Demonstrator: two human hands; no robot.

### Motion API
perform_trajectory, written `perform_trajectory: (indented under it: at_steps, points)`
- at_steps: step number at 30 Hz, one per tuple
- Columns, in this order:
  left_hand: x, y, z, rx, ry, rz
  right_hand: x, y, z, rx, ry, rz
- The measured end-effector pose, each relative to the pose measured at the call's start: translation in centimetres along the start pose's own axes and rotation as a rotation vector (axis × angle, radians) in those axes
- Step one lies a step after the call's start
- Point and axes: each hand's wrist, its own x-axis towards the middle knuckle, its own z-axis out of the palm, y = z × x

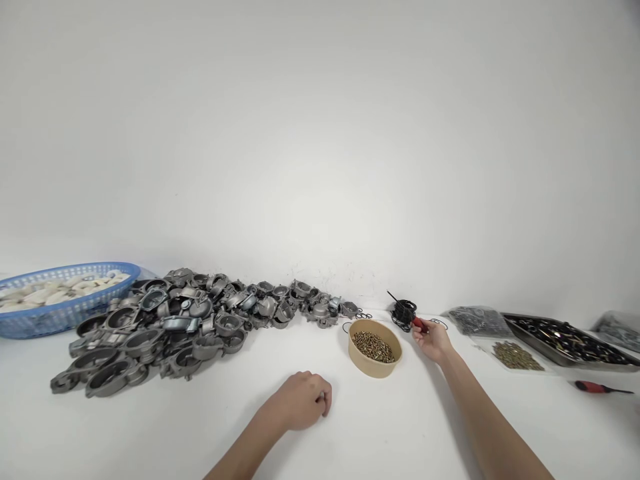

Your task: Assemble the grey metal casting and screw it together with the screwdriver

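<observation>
Basket [55, 321] of blue plastic mesh stands at the far left, cut off by the edge, so only part of its load of off-white pieces [50, 295] shows. Against it spreads a heap of grey metal housings [180, 325], piled so thickly that the lower ones are mostly covered and any cast marks are too small to read. Nearer the middle, the left hand [303, 400] is low over the white table [150, 433], fingers curled inward (their tips are largely turned out of sight, so I cannot tell whether they grip anything). Right of it sits a tan round bowl [373, 368] partly filled with small brass-coloured screws [373, 347]. Just beyond, the right hand [433, 341] pinches a red-handled driver [419, 325], whose handle is partly hidden by the fingers; its dark shaft slants up and left, hard to separate from the tangle of black rings [405, 310] by the wall. Further right come a clear bag of dark pieces [477, 321], a flat packet of golden screws [517, 355], a metal tray [565, 360] of black parts, a second red-and-black driver [593, 387], and another bag [620, 330] cropped by the edge.
</observation>
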Motion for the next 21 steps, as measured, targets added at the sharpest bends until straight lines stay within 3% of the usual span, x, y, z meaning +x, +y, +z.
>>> perform_trajectory:
  at_steps: [21]
  points:
    - [0.1, -0.2, 0.4, -0.005, 0.052, 0.020, 0.5, 1.1, -0.1, -0.116, -0.009, -0.164]
